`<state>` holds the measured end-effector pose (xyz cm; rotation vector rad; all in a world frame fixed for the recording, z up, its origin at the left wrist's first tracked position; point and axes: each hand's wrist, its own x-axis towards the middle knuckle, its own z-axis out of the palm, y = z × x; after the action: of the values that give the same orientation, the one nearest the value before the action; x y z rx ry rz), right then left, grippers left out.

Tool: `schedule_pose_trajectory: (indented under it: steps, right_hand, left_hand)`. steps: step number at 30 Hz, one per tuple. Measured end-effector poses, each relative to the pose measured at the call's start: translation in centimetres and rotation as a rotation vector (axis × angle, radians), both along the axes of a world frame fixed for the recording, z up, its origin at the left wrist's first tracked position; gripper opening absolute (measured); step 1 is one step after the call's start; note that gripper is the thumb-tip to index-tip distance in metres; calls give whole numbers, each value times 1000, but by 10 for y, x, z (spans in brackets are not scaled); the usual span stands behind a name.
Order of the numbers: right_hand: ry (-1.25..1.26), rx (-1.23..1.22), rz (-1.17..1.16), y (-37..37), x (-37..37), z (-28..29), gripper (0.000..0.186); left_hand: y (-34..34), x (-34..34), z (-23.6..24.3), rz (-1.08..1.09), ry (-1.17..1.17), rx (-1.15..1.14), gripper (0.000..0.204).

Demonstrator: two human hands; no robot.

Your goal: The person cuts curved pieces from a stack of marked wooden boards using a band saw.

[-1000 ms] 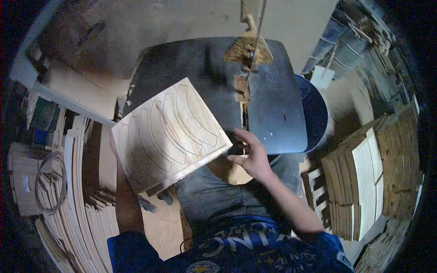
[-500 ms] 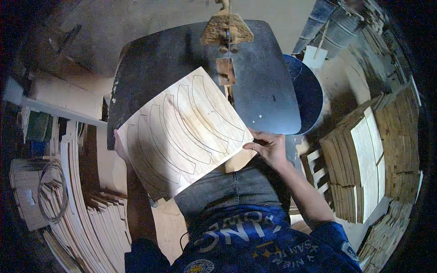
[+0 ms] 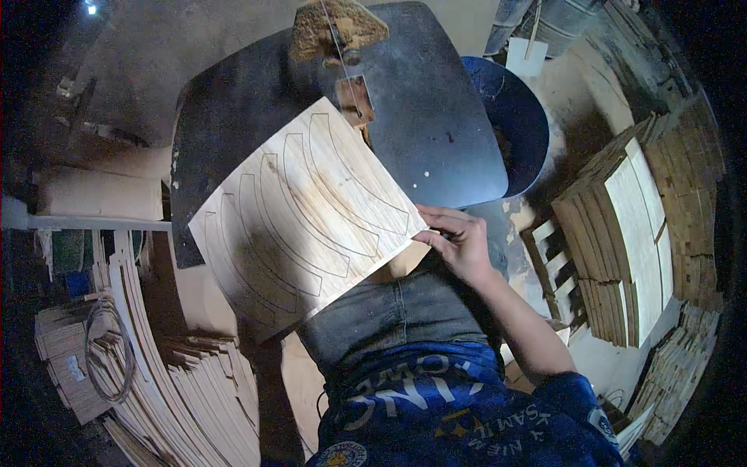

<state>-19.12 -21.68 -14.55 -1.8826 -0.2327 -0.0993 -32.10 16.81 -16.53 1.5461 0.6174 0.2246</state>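
A square pale wooden board [image 3: 303,210] lies tilted over the near left part of a dark machine table [image 3: 436,132]. Several curved strips are outlined on its face. My right hand [image 3: 463,241] pinches the board's right corner, thumb and fingers at its edge. My left forearm [image 3: 274,389] reaches up to the board's shaded lower corner; the hand is hidden there. Just beyond the board's far corner, a thin upright bandsaw blade [image 3: 343,58] runs down past a sawdust-coated guide [image 3: 354,27] to a brownish insert plate [image 3: 358,97] in the table.
A blue round bin [image 3: 533,132] stands beyond the table's right edge. Stacked wooden pieces [image 3: 599,233] rise on the right. Long thin wood strips [image 3: 210,381] lean at the lower left, near a coil of wire [image 3: 97,354]. A white flat piece [image 3: 527,56] lies at the far right.
The view has shifted, so the saw and table appear farther up and left. The board stays in my right hand's grip. My left fingers, visible earlier at its left edge, are now hidden.
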Motion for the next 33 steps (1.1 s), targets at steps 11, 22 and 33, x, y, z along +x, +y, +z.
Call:
schedule_pose_trajectory:
  steps: [11, 22, 33]
  right_hand:
    - [-74, -82, -11, -6, -7, 2, 24]
    - [-184, -97, -168, 8, -36, -4, 17]
    - [-256, -190, -134, 5, -38, 12, 28]
  left_hand:
    - [-39, -47, -5, 13, -119, 341, 90]
    - [1, -48, -8, 49, -69, 579, 62]
    - [25, -53, -8, 15, 105, 627, 59]
